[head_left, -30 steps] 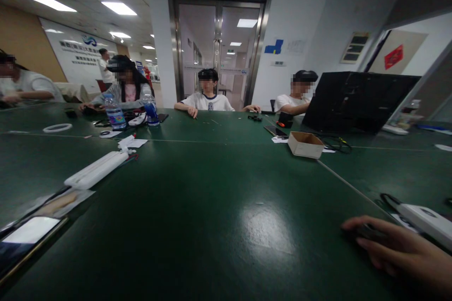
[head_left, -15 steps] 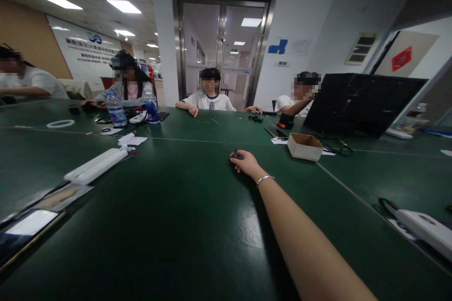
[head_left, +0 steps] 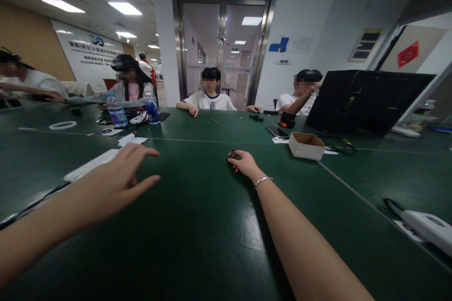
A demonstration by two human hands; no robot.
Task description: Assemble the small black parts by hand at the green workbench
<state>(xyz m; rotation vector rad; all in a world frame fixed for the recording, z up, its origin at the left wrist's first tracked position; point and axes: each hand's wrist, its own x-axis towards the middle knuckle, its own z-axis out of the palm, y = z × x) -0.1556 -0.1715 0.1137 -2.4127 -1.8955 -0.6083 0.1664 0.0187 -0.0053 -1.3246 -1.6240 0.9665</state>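
Note:
My right hand is stretched far out over the dark green table, its fingers closed on a small dark object that rests on the tabletop. A thin bracelet circles that wrist. My left hand hovers open above the table's left side, fingers spread, holding nothing. It is raised in front of a long white flat device lying on the table, partly hiding it.
An open cardboard box sits right of my right hand, with a black laptop behind it. Water bottles and papers lie at the far left. A white box with a cable is near right. Several people sit around the far side.
My left arm has come into view and reached forward over the left of the table. My right hand, which reached out to the middle a second ago, stays on the small dark object.

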